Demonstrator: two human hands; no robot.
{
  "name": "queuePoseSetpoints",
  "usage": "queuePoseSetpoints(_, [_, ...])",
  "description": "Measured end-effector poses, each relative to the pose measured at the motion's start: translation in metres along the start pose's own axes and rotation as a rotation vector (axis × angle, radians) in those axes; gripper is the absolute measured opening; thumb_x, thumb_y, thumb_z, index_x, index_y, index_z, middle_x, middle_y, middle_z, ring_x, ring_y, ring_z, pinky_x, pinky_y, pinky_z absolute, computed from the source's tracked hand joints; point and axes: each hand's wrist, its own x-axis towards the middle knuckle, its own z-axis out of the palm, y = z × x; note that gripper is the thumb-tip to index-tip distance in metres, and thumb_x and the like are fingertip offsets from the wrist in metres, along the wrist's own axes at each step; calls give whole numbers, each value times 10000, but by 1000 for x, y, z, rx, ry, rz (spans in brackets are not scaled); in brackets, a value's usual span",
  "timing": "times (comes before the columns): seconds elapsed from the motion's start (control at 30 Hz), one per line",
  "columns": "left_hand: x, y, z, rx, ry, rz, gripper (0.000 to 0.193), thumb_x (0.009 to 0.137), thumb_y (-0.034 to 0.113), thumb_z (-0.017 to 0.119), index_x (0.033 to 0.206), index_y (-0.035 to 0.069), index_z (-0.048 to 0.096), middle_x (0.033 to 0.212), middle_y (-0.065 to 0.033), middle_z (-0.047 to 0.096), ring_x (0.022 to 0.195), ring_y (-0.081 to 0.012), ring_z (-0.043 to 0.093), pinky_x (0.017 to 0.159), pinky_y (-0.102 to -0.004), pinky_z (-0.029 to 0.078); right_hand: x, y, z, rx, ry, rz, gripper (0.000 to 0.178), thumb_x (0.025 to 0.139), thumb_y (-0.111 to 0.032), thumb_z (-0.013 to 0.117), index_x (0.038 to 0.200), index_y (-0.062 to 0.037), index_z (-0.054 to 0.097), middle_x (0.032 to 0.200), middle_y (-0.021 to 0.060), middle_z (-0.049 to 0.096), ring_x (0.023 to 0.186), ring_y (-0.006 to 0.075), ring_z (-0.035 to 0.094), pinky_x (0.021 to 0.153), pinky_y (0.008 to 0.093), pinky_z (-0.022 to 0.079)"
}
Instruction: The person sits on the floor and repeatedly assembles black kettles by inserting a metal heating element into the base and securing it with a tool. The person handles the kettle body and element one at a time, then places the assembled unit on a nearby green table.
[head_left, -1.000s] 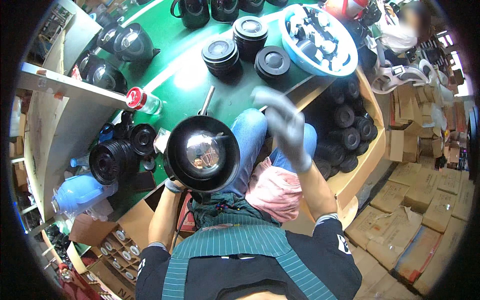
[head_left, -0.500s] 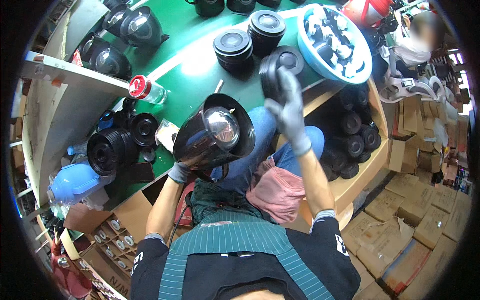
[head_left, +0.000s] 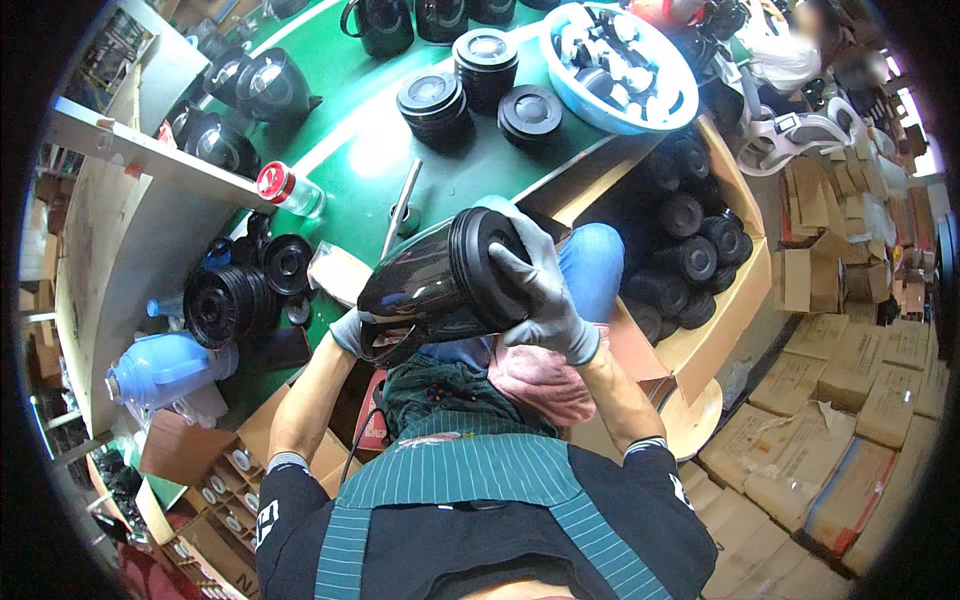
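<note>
A glossy black jug lies tilted over my lap, its handle turned toward me. My gloved left hand grips its closed end; the jug hides most of those fingers. At the other end sits a round black ribbed lid, against the jug's mouth. My gloved right hand wraps round this lid, fingers over its rim and outer face. Whether the lid is seated on the jug or only pressed to it, I cannot tell. Just beyond the jug, a metal rod stands up from the green table.
Stacked black lids and a lower pile stand ahead, near a light blue basin of small parts. An open carton of black lids is at my right. A red-capped jar and black discs lie left.
My right hand has brought the lid from the stacks down to the jug's mouth. The jug has turned, so its opening now faces right and is covered.
</note>
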Motion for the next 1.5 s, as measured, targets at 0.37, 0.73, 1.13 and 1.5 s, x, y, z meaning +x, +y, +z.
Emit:
queuePoseSetpoints(0.37, [-35, 91, 49, 1083, 770, 1406, 289, 859, 142, 778, 1116, 10, 777, 1042, -154, 803, 921, -289, 794, 828, -358, 612, -40, -5, 2, 516, 56, 608, 963, 1050, -782, 414, 1627, -13, 445, 1535, 185, 533, 1418, 257, 512, 1197, 413, 386])
queuePoseSetpoints(0.73, [-73, 119, 66, 1568, 508, 1404, 385, 873, 185, 705, 1241, 98, 772, 1136, -106, 794, 965, -283, 786, 851, -395, 625, -31, -26, -5, 112, -81, 585, 595, 1180, -491, 332, 1491, -32, 550, 1228, 287, 695, 1218, 385, 684, 1066, 472, 494])
queuePoseSetpoints(1.13, [-38, 57, 39, 153, 360, 794, 706, 1052, 614, 472, 1167, -11, 780, 1045, -114, 791, 992, -239, 745, 952, -374, 566, -43, -58, -51, 137, 208, 416, 634, 1079, -577, 545, 1238, 18, 698, 1188, 188, 745, 1118, 319, 725, 1012, 408, 551])
queuePoseSetpoints(1.5, [-55, 109, 76, 1214, 613, 1354, 344, 871, 240, 727, 1170, 84, 794, 1165, -114, 794, 1015, -276, 782, 884, -405, 607, -21, -67, -5, 554, 212, 590, 767, 1185, -524, 248, 1704, 38, 195, 1765, 214, 265, 1630, 313, 276, 1320, 385, 230])
